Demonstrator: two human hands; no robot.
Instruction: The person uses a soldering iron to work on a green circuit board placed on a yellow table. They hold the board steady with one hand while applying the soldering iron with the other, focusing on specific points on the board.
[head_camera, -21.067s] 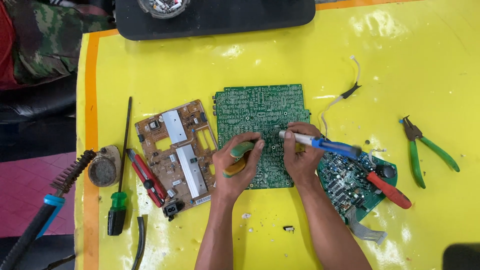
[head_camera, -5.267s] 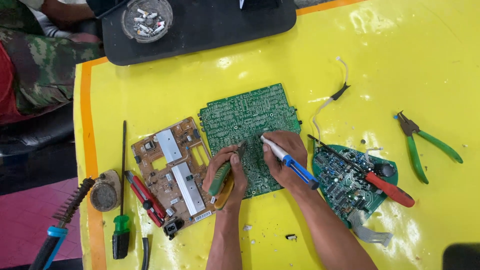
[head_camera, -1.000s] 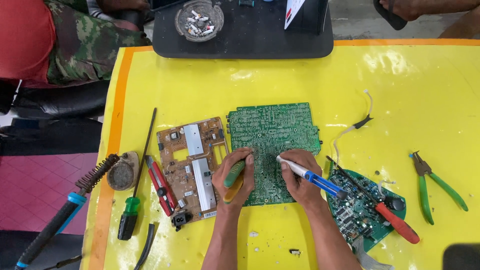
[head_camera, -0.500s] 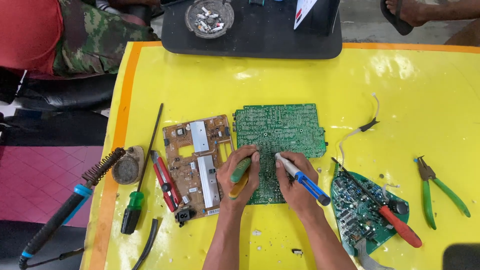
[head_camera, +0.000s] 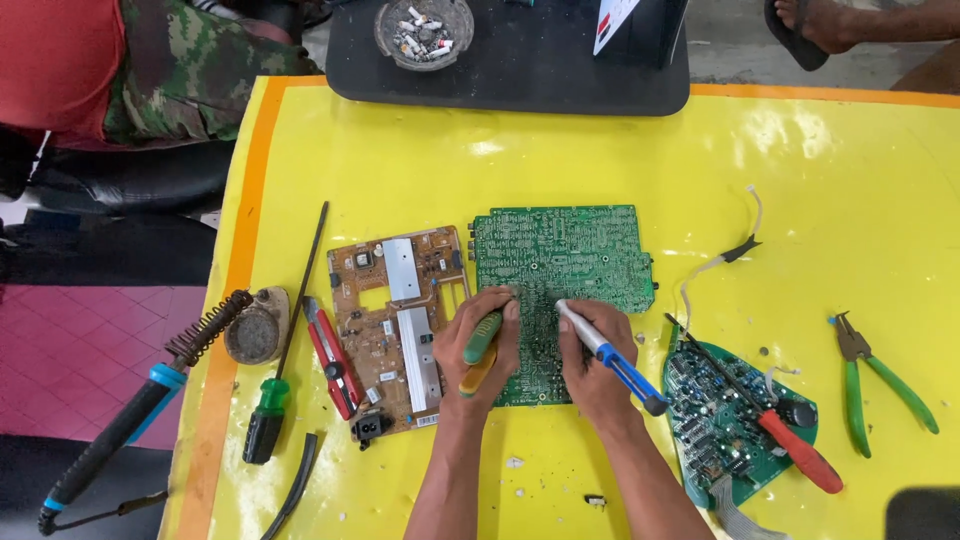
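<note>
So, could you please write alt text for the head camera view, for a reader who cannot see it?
Two bare hands work on a green circuit board on a yellow table: the left hand grips a green-and-yellow tool, the right hand a blue-handled tool. A brown board lies left, green pliers right.

green circuit board (head_camera: 570, 260) flat on table; blue-handled iron (head_camera: 608, 354) tip touching it.

A small white card with red and dark print (head_camera: 615, 18) leans on the black tray (head_camera: 540, 80) at the table's far edge
</note>
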